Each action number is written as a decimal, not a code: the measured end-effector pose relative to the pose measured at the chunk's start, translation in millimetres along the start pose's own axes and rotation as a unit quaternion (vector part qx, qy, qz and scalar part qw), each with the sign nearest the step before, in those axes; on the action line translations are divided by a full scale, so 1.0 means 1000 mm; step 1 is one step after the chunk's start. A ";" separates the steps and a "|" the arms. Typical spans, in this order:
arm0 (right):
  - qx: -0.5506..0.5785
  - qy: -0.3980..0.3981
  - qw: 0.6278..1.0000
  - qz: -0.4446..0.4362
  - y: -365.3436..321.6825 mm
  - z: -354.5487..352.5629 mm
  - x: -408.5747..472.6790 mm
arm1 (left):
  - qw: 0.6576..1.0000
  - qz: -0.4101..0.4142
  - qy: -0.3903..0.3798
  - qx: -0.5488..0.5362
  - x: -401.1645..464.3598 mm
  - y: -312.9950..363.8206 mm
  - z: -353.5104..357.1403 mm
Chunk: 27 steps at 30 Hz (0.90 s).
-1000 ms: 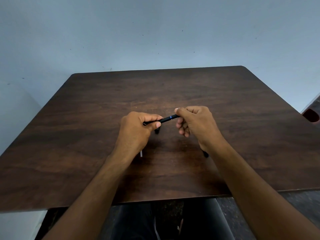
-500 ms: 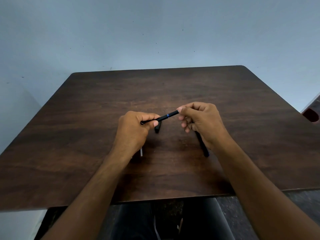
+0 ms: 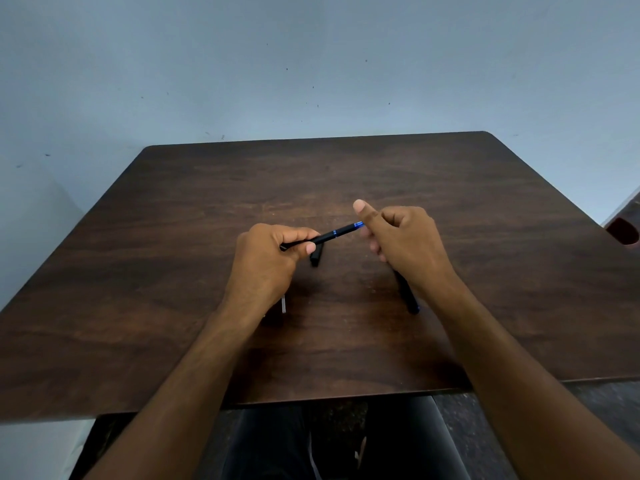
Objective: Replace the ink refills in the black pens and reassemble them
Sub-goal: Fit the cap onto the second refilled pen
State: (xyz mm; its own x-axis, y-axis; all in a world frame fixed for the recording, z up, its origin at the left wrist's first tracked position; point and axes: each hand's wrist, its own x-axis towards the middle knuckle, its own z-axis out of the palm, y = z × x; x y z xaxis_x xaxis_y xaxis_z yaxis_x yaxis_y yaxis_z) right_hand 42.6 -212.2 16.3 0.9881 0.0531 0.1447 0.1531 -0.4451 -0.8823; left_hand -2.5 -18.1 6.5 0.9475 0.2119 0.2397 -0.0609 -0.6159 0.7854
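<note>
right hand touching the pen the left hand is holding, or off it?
Cannot tell. In the head view the pen's blue-ringed end meets the right hand below its raised thumb, hiding any contact.

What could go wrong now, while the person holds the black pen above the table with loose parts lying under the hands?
1. The left hand alone grips the pen. The right hand has its thumb lifted at the blue-ringed end, so the pen may slip or tip.
2. The short black part lies directly below and could be knocked away.
3. The second pen, half hidden under the right wrist, may roll.
</note>
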 end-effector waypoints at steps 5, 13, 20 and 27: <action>0.114 -0.057 0.992 0.011 0.003 -0.004 -0.002 | 1.000 0.005 -0.002 0.000 0.001 -0.002 0.000; 0.021 -0.043 0.999 -0.025 0.000 0.000 -0.002 | 1.000 0.006 -0.003 0.002 0.000 0.000 0.000; -0.006 -0.026 1.000 -0.014 -0.004 0.005 -0.001 | 1.000 0.002 -0.001 0.001 -0.001 0.001 0.000; -0.043 -0.029 0.994 -0.096 -0.003 0.003 -0.005 | 1.000 -0.007 -0.001 0.001 -0.001 0.002 -0.003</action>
State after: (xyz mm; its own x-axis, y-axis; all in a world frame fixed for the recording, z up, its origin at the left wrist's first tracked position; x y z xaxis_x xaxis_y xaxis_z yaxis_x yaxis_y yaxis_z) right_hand 37.6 -208.7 17.3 0.9404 0.1954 0.2783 0.3395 -0.4958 -0.7993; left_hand -4.0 -17.6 9.5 0.9489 0.2182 0.2281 -0.0480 -0.6143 0.7876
